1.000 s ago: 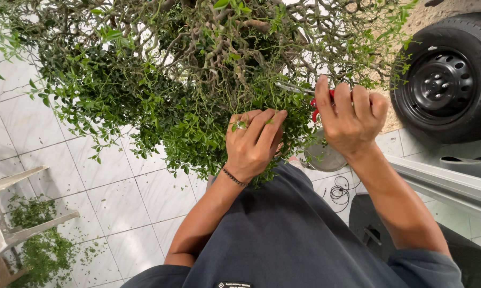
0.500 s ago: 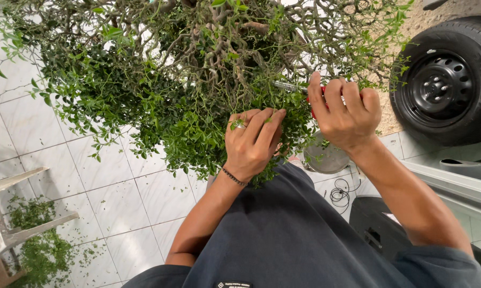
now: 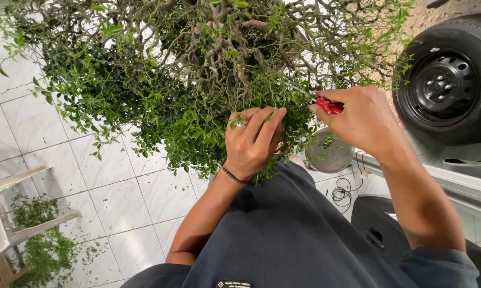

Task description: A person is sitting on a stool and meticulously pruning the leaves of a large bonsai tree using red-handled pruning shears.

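Plant: we work on a big bushy plant (image 3: 198,69) that fills the upper part of the view, above our dark shirt (image 3: 299,234). It has many thin, twisted, pale brown branches and very small bright green leaves, thick at the lower edge.
Handling of the plant: we judge the twigs light and springy, the green tips soft and easy to tear, the older wood stiffer. It seems best to take it by a small bunch of shoots close to the place of the cut, not by single leaves.
Floor: white tiles (image 3: 117,186) with many small green clippings, and a heap of cut foliage (image 3: 43,250) at lower left.
Tyre: a black car wheel (image 3: 448,80) stands at the right, well apart from the plant.
Chair: a part of a white plastic chair (image 3: 5,213) is at the left edge, beside the heap.
Bowl: a round grey metal bowl (image 3: 328,152) lies low between our two hands, below the leaves.
Left hand: our left hand (image 3: 251,144) has its fingers curled loosely around a tuft of green shoots; a thin dark bracelet is on the wrist.
Right hand: our right hand (image 3: 363,120) is closed around the red handles of small pruning scissors (image 3: 328,105), whose tip goes into the foliage; the blades are hidden, so we cannot tell if they are open.
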